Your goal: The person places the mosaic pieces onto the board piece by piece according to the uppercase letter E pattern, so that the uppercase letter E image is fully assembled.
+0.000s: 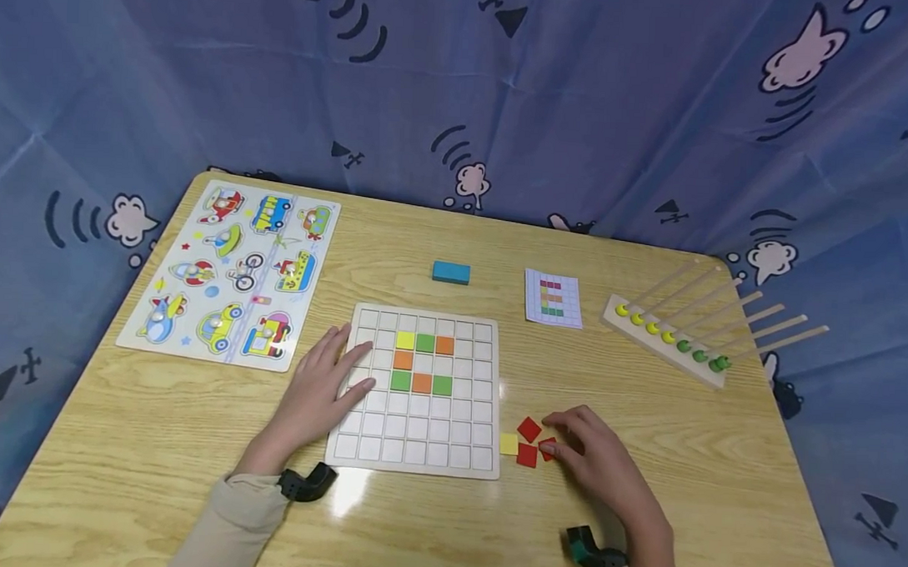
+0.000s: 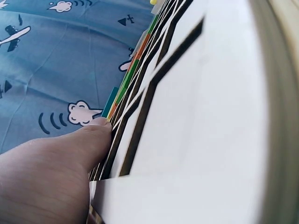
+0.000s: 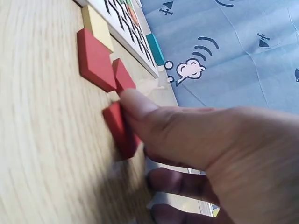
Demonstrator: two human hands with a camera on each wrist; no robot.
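A white grid board lies in front of me, bearing several yellow, green and orange square tiles. On its left side rests my left hand, thumb and index finger spread over the outer squares. My right hand is right of the board, fingers loosely bent. Its thumb touches a red tile, blurred and partly covered by the thumb in the right wrist view; whether a fingertip also meets it is unclear. Two more red tiles and a yellow tile lie beside it.
A vehicle picture puzzle lies at the left. Behind the board are a blue block and a pattern card. A wooden base with upright rods and yellow and green beads stands at the right. A patterned curtain hangs behind the table.
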